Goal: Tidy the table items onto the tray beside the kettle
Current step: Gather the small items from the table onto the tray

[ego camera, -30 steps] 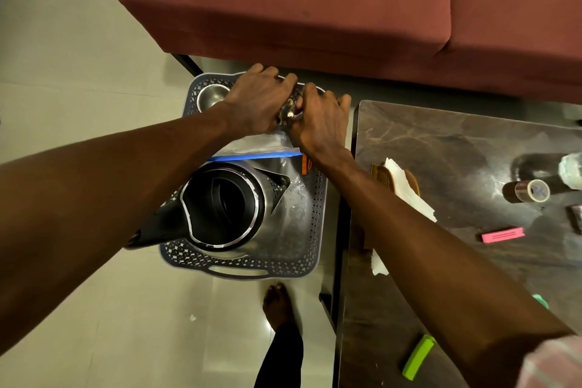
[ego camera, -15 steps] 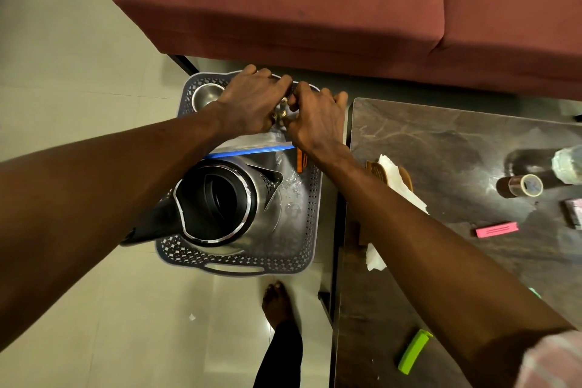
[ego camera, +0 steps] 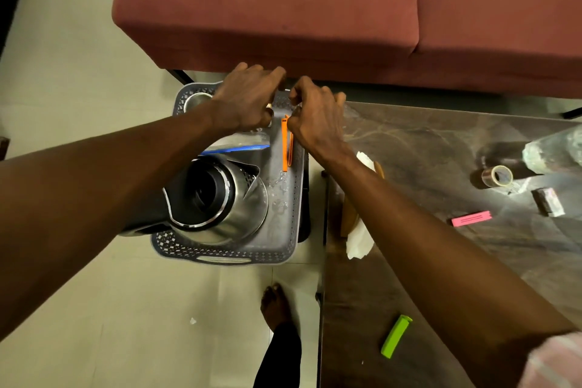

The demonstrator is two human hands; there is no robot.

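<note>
A grey perforated tray (ego camera: 226,258) sits on the floor left of the dark table (ego camera: 425,142). On it stand a steel kettle (ego camera: 220,198), open at the top, and a steel cup (ego camera: 193,101). An orange clip (ego camera: 285,148) and a clear zip bag (ego camera: 239,145) with a blue strip also lie on it. My left hand (ego camera: 245,98) curls over the tray's far end, with a small pale shiny item showing at its thumb. My right hand (ego camera: 318,116) is curled beside it, its thumb at the orange clip's top end. I see nothing in its fingers.
On the table lie a tape roll (ego camera: 500,175), a pink clip (ego camera: 470,218), a green clip (ego camera: 395,335), a small wrapped box (ego camera: 548,201), a crumpled clear bag (ego camera: 557,148) and a white tissue (ego camera: 359,239) over a wooden piece. A red sofa (ego camera: 283,9) stands behind. My foot (ego camera: 275,302) is near the tray.
My hands met over a small shiny item at the tray's far end; now they have drawn slightly apart. The orange clip shows along its full length.
</note>
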